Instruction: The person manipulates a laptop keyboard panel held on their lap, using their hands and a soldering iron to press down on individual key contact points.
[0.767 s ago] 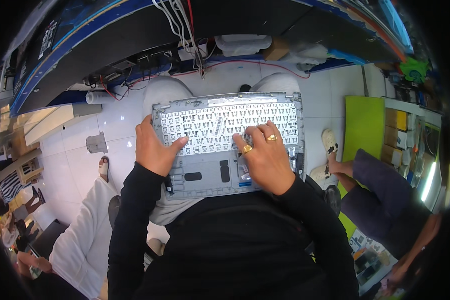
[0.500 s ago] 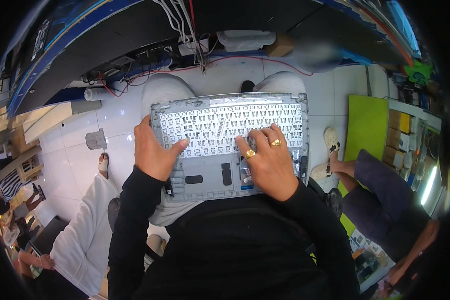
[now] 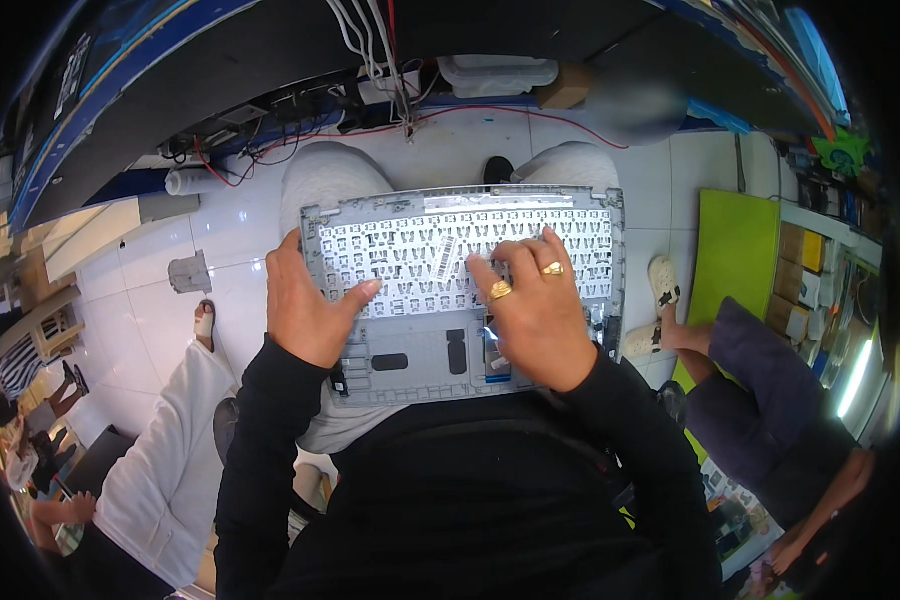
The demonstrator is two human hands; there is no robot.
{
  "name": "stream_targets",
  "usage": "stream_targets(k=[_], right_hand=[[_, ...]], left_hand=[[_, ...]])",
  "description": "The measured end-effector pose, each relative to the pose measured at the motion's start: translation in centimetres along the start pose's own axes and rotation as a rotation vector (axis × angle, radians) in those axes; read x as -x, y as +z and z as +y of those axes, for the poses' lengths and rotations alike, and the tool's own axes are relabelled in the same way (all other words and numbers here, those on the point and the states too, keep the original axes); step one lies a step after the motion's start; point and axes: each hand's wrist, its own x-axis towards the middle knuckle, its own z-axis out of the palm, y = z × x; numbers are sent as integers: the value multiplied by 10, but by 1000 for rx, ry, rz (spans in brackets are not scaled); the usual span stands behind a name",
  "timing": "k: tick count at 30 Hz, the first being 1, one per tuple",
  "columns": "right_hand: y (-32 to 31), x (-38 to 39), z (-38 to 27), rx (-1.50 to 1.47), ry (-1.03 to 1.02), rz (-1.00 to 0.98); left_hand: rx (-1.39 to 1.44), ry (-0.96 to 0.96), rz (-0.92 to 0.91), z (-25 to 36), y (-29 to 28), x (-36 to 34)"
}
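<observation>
The grey laptop case [image 3: 425, 345] lies across the person's lap, mid-frame, the pale back of its keyboard [image 3: 420, 250] facing up. Handling it well, I judge, means bracing the case level on both knees, spreading light fingertip pressure over the keyboard, and sparing the ribbon cable right of centre. The left hand [image 3: 310, 310] clasps the case's left edge, thumb spread wide onto the keyboard; its fingers' hold underneath is hidden. The right hand [image 3: 542, 320] is partly open and loosely curled, fingertips on the keyboard's right half, gripping nothing that I can see. Beyond, towards the top of the frame, are grey-trousered knees [image 3: 332, 178], floor tiles [image 3: 450, 155], and a clear plastic box [image 3: 498, 76] beneath the dark counter [image 3: 515, 30].
</observation>
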Motion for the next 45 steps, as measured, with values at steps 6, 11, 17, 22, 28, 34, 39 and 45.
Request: stream_targets(k=[6,11,17,22,28,34,39,45], right_hand=[[-5,-5,28,-57,99,130],[-10,-23,44,-4,6,85],[-8,-29,47,17,51,62],[-7,-34,50,-46,111,26],[-4,-38,55,-72,111,34],[-4,-37,58,-142,137,17],[0,-38,59,-169,121,81],[-1,-38,58,-193,140,75]], left_hand=[[-194,303,86,30,-10,-9],[-179,699,-81,41,4,-33],[-220,691,-45,50,17,-39],[-200,636,-61,51,19,-44],[-188,612,-42,55,21,-44],[-180,599,-36,55,23,-42],[-171,593,-28,57,24,-42],[-145,572,-18,58,25,-42]])
